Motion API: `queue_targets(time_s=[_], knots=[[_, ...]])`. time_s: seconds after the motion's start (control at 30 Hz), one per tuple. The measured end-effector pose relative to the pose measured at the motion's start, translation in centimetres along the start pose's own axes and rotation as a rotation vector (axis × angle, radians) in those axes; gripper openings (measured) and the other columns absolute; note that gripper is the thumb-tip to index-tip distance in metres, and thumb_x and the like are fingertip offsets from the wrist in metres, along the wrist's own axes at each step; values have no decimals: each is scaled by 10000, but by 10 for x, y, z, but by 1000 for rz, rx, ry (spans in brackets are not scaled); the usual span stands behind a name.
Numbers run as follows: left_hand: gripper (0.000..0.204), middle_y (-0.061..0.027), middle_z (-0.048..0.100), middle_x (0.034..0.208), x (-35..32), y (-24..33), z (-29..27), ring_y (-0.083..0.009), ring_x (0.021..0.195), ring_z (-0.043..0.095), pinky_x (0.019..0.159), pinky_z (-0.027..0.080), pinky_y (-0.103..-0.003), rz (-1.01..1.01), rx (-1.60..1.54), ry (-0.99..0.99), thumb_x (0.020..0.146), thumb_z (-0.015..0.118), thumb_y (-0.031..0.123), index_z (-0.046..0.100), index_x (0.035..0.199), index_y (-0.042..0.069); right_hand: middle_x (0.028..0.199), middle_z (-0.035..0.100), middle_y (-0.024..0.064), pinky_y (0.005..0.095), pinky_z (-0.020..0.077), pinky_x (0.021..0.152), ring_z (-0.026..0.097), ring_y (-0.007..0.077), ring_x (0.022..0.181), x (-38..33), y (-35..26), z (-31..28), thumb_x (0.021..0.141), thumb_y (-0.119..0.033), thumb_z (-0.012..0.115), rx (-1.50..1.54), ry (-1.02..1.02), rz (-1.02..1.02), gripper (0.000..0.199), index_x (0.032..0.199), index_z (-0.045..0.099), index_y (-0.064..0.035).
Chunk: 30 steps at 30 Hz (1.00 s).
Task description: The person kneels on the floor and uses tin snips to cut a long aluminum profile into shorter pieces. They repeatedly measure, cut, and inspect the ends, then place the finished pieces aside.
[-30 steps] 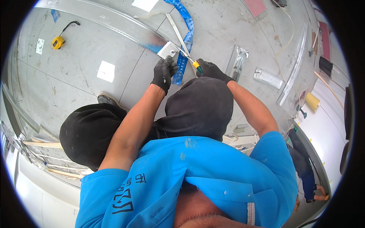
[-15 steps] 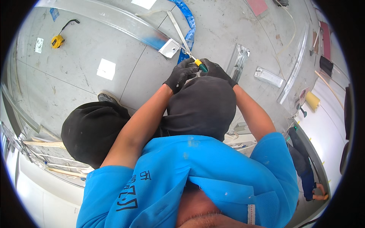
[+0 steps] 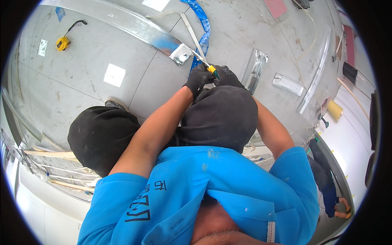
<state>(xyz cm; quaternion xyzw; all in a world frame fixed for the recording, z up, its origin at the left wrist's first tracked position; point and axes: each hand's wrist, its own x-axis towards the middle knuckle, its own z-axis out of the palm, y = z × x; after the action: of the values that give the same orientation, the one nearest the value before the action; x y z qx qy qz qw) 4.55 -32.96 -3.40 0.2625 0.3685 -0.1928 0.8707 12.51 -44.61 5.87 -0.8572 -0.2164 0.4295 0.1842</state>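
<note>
Crouching over a grey tiled floor (image 3: 94, 102), the person brings two black-gloved hands together above the raised knee. The left hand (image 3: 197, 79) and the right hand (image 3: 227, 77) sit touching or nearly so, both closed around one small hand tool (image 3: 212, 70) with a yellow and green handle; its tip points up toward the metal pieces. The fingers curl tight on that handle, though which hand carries most of the grip is hard to tell, since the gloves blend together.

Just beyond the tool lies one flat metal bracket (image 3: 181, 53), resting at the end of one long metal channel (image 3: 122, 21) that runs off to the upper left. One thin metal strip (image 3: 192, 32) crosses one blue strip (image 3: 203, 28) beside it. Right of the hands lie two short metal offcuts, one ribbed (image 3: 255, 69) and one flat (image 3: 288, 84). One yellow tape measure (image 3: 62, 43) lies well apart at the upper left. The tool's working end is too small to make out.
</note>
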Motion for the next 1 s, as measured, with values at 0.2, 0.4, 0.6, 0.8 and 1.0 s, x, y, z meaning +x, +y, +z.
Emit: queue_targets(time_s=[0.2, 0.4, 0.6, 0.8, 1.0], knots=[[238, -128, 645, 920, -3, 6, 6, -232, 706, 673, 669, 595, -369, -38, 11, 21, 849, 574, -107, 559, 1067, -13, 1073, 605, 238, 485, 509, 784, 637, 398, 956, -1, -11, -12, 843, -154, 604, -247, -72, 37, 377, 1192, 539, -28], [274, -123, 648, 947, 6, -1, -13, -234, 792, 681, 694, 597, -365, 38, 153, 130, 849, 578, -100, 562, 1107, -9, 1066, 598, 246, 474, 503, 826, 627, 399, 984, 1, -10, -11, 840, -179, 624, -170, -79, -61, 414, 1205, 538, -3], [295, -102, 659, 977, 7, -3, -20, -208, 830, 662, 733, 561, -327, 38, 64, -26, 832, 630, -83, 563, 1107, -1, 1296, 541, 269, 414, 430, 1006, 535, 365, 1224, -4, -17, -9, 866, -236, 655, 103, -39, 146, 661, 1417, 389, 12], [287, -82, 661, 1035, 2, -8, -22, -162, 906, 659, 827, 522, -253, 91, 54, -14, 931, 588, 11, 572, 1217, -3, 1391, 513, 199, 314, 346, 1073, 482, 247, 1290, 7, 7, -15, 849, -340, 701, 522, -391, 132, 849, 1504, 286, 6], [417, -117, 611, 1219, -22, 20, -18, -212, 1132, 590, 936, 468, -350, 42, -138, 175, 985, 593, 273, 521, 1313, 27, 1323, 552, 193, 302, 368, 1036, 516, 220, 1212, 15, -5, -50, 857, -419, 663, 287, -487, 112, 853, 1503, 313, 14]])
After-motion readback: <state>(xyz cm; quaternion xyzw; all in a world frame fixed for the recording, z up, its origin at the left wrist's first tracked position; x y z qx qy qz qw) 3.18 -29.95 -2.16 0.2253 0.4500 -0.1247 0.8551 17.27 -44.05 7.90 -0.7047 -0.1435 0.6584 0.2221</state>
